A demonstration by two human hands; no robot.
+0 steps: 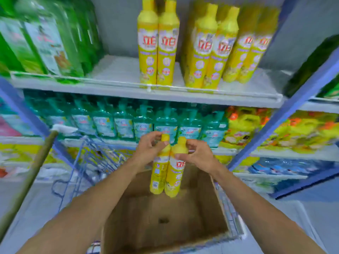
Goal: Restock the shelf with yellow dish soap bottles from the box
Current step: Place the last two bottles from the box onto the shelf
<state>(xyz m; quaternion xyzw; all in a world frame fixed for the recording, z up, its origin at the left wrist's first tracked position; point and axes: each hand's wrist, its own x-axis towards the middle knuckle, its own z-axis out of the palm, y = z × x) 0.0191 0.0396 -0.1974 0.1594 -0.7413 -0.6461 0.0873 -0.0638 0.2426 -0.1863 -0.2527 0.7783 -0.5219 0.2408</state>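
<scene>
Presently left hand [150, 146] pinches left bottle [159, 175], right hand [199, 155] right bottle [175, 178]; box [205, 202] beneath looks empty; shelf [119, 70] above holds gaps.

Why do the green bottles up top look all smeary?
Head view: the green bottles at the left edge are smeared, likely motion blur; the left hand holding the left yellow bottle and the right hand holding the right yellow bottle look sharper.
</scene>
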